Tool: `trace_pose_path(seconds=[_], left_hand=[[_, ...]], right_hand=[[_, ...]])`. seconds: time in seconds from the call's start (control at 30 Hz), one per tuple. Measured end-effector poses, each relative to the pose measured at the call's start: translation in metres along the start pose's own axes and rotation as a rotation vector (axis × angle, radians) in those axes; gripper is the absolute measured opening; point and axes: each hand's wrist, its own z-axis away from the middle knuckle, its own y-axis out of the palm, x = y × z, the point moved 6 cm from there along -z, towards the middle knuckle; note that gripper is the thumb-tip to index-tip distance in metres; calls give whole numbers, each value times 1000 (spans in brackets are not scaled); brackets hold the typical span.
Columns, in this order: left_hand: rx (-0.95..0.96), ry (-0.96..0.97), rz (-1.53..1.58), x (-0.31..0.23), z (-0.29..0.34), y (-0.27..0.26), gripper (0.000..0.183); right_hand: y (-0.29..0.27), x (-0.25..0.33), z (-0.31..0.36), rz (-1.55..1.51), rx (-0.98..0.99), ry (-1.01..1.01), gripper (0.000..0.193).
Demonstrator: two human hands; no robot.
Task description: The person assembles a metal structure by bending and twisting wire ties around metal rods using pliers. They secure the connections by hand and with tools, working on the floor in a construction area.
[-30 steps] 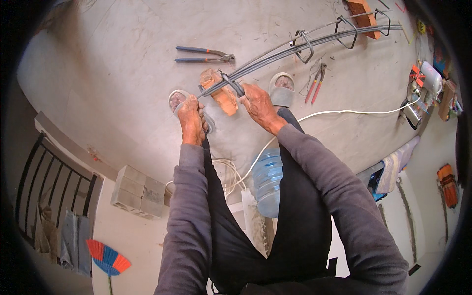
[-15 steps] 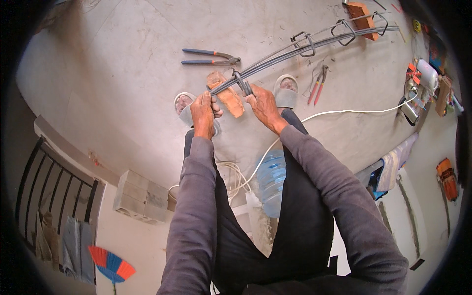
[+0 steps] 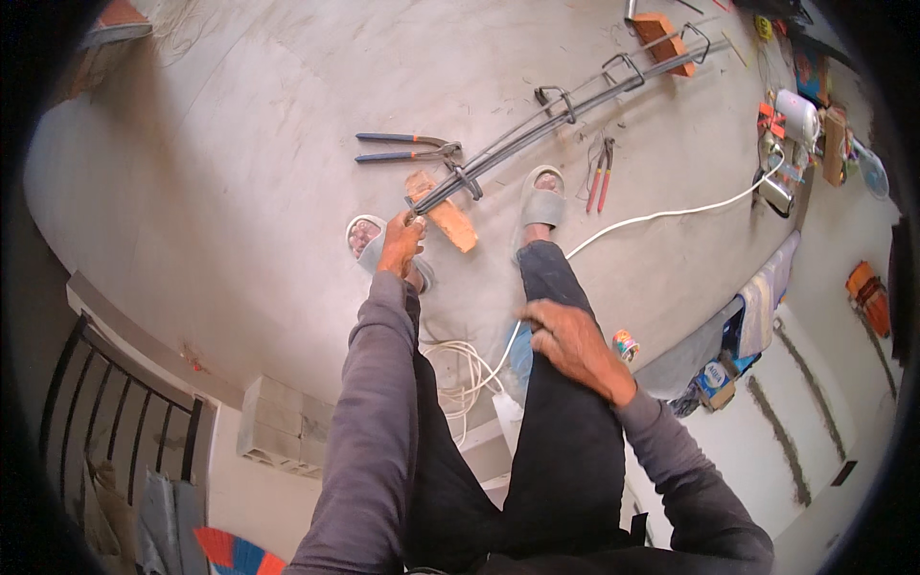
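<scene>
A long bundle of thin steel reinforcing bars (image 3: pixel 517 136) runs from between my feet toward the far right, with several bent square stirrups around it. Its near end lies over an orange brick (image 3: pixel 452 224), and one stirrup (image 3: pixel 466 180) hangs on the bars beside this brick. My left hand (image 3: pixel 397 247) is closed at the near tip of the bars; its lower fingers are partly hidden. Over my right thigh, away from the bars, is my right hand (image 3: pixel 575 347), slightly blurred, fingers stretched out and holding nothing.
Blue-handled pincers (image 3: pixel 407 148) lie beyond my left foot, red-handled pliers (image 3: pixel 600 176) beyond my right. Another brick (image 3: pixel 661 42) supports the bars' far end. A white cable (image 3: pixel 671 212) crosses the floor to its coil (image 3: pixel 462 369). Grey blocks (image 3: pixel 278 422) stand at the left.
My right hand has let go of the stirrup and drawn back over my right thigh. My left hand stays at the bar end. The view has shifted, and my right foot stands farther from the brick.
</scene>
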Motion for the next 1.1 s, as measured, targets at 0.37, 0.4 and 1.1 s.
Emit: trace_pose_path(seconds=[0.37,0.4,1.1], left_hand=[[-115,149,-101,-47,38,-64,49],[-140,168,-121,-50,52,-77,48],[395,510,-704,-171,391,38,36]], right_hand=[[83,-20,-11,-33,53,32,30],[81,-23,-7,-91,-15,-10,29],[130,2,-55,-215,-185,361,24]])
